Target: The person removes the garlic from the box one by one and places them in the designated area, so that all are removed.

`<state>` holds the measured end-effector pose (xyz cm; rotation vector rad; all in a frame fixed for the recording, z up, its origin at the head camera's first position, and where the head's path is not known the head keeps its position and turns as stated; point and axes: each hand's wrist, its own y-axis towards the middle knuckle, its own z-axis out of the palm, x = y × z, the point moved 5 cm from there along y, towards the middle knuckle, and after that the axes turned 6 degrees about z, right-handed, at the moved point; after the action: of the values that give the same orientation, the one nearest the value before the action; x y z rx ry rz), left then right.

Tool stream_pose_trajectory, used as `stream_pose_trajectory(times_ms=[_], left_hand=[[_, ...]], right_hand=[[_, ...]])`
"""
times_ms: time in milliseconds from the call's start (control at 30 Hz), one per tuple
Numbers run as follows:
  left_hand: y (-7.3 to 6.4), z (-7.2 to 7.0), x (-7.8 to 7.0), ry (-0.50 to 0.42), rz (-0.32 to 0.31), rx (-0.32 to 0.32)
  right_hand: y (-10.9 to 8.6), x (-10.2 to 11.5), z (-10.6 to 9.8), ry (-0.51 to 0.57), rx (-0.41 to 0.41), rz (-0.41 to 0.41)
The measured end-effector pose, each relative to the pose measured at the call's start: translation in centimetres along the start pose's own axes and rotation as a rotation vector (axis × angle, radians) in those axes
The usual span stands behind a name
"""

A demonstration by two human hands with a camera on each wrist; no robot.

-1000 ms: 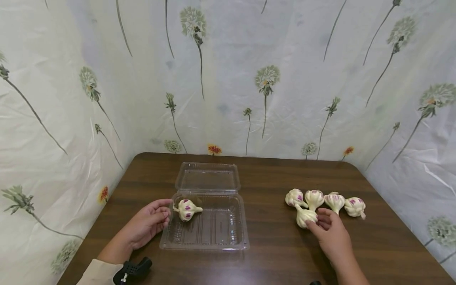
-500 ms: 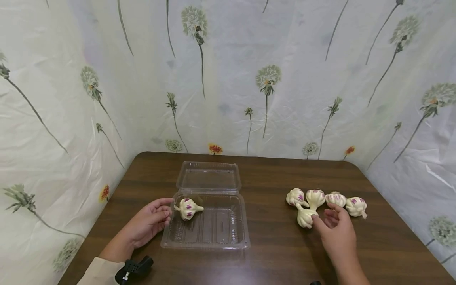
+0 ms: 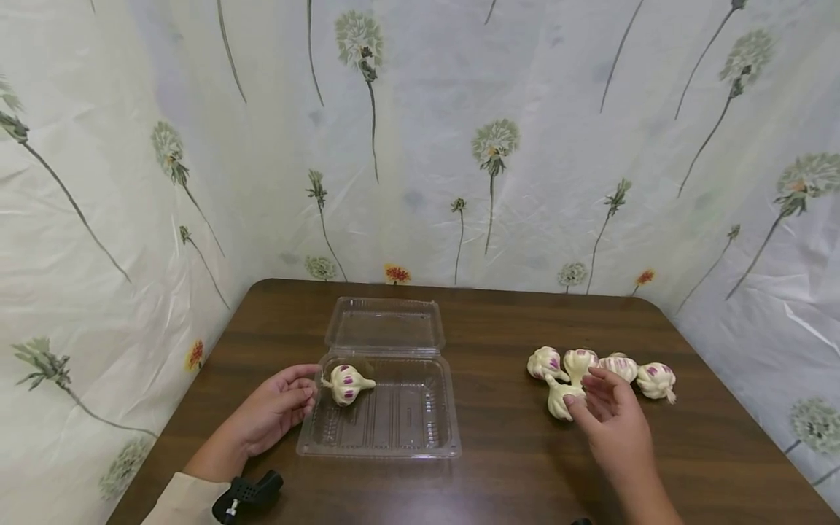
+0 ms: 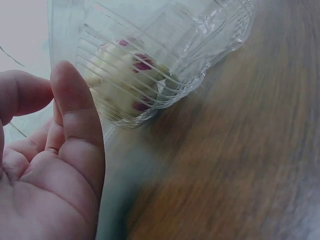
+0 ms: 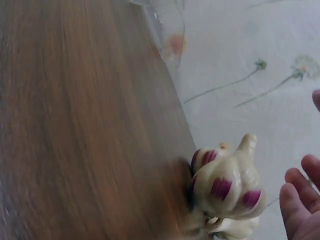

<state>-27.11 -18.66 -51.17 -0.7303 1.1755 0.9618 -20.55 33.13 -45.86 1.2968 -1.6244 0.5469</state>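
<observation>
My left hand (image 3: 278,408) holds the left rim of a clear plastic clamshell container (image 3: 426,437), which stands with its lid tipped back; in the left wrist view, thumb and finger meet right at the rim. One garlic bulb (image 3: 345,385) lies inside near that hand, stem pointing right. My right hand (image 3: 613,419) hovers with parted fingers over the near side of a garlic group, its thumb overlapping the front garlic bulb (image 3: 561,401). In the right wrist view, the fingers (image 5: 292,205) appear apart from the purple-marked garlic bulb (image 5: 230,185).
Behind the front bulb, a loose row holds a left garlic bulb (image 3: 543,362), a second bulb (image 3: 577,362), a third bulb (image 3: 618,368) and a right-end bulb (image 3: 655,380). The brown wooden table (image 3: 499,452) meets a flower-printed curtain (image 3: 420,146) at its back edge.
My right hand shifts slightly right, then back left and up, with its fingers parting more widely. The garlic bulbs, container and left hand keep their places.
</observation>
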Motion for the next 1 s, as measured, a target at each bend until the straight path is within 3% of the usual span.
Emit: stream_pose_trajectory(times_ms=[233,533,1000], left_hand=[[0.0,0.0,-0.1,0.003,0.001,-0.003],[0.0,0.0,0.0,0.005,-0.003,-0.004],[0.1,-0.2,0.0,0.011,-0.003,-0.005]], right_hand=[[-0.2,1.6,2.0,-0.031,0.197,-0.14],[-1.4,4.2,4.2,-0.144,0.273,-0.274],[-1.4,7.4,8.5,-0.171,0.416,-0.421]])
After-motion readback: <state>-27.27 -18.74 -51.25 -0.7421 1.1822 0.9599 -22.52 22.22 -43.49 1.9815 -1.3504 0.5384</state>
